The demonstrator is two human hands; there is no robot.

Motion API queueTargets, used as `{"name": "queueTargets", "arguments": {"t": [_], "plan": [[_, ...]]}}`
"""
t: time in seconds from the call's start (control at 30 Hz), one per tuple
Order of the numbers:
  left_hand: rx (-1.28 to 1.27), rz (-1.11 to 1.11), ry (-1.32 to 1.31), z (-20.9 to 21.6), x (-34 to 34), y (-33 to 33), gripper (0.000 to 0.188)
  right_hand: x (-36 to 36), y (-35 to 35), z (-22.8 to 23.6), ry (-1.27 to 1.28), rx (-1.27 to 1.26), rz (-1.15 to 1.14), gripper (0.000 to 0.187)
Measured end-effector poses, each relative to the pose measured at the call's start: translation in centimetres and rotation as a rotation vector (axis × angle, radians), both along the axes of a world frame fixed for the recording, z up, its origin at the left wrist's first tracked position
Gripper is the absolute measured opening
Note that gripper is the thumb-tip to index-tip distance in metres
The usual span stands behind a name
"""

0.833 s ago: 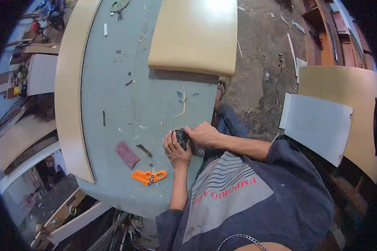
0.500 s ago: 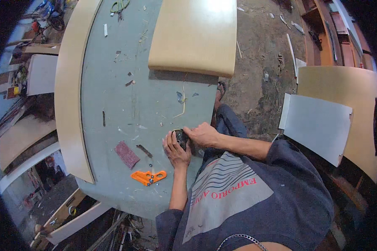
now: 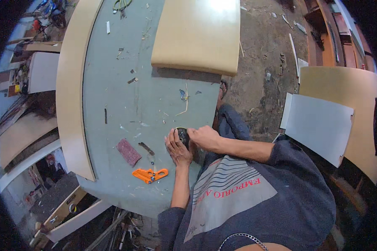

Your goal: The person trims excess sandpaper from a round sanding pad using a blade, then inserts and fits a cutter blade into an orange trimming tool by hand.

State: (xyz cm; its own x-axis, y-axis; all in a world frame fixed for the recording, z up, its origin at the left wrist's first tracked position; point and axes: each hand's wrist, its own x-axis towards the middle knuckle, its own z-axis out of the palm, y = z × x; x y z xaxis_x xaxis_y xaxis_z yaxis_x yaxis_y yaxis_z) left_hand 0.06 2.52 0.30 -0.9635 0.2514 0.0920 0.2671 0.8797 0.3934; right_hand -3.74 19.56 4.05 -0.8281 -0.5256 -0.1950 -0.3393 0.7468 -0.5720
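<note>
Both hands and the black round thing point(image 3: 182, 136) between them sit a touch farther toward 3 o'clock, but the tabletop slides the same way, so the grasp itself looks barely changed. The left hand point(image 3: 179, 151) has its fingers bent around the thing's side at about 9 o'clock. The right hand point(image 3: 203, 137) is curled, its thumb side touching the upper edge near 2 o'clock; whether it pinches that edge or something hidden, I cannot tell.

What matters most is that the thing lies directly between the two sets of fingers, with neither hand nearer. Its visible part runs longer from 12 to 6 o'clock, though the hands cover too much to be sure of its long axis. A thin yellow edge shows at its top.

Taking the thing as the clock's centre, a dark strip point(image 3: 146, 148) and, beyond it, a maroon pad point(image 3: 128, 152) lie between 8 and 9 on the table point(image 3: 121, 104). An orange plastic piece point(image 3: 143, 173) is between 7 and 8. A cream panel point(image 3: 197, 42) lies at 12, a long pale board point(image 3: 73, 96) between 9 and 10, and green scissors point(image 3: 122, 4) at 11.
</note>
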Motion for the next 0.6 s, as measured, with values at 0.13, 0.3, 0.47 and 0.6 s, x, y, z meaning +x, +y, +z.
{"name": "queueTargets", "arguments": {"t": [0.13, 0.3, 0.47, 0.6], "plan": [[-0.022, 0.014, -0.004, -0.1, 0.0, 0.0, 0.072, 1.0, 1.0, 0.4, -0.08, 0.032, 0.002, 0.026], [-0.002, 0.033, 0.002, 0.1, 0.3, -0.1, 0.076, -0.2, 3.4, 0.7, -0.12, 0.045, 0.055, 0.022], [0.089, 0.1, 0.006, 0.5, 0.5, 0.1, 0.081, -2.7, 4.1, 0.1, -0.02, -0.049, -0.24, 0.027], [0.373, 0.13, 0.103, 2.6, 0.0, 0.1, 0.083, -4.1, 4.2, 1.4, 0.489, -0.219, -0.4, 0.036]]}}
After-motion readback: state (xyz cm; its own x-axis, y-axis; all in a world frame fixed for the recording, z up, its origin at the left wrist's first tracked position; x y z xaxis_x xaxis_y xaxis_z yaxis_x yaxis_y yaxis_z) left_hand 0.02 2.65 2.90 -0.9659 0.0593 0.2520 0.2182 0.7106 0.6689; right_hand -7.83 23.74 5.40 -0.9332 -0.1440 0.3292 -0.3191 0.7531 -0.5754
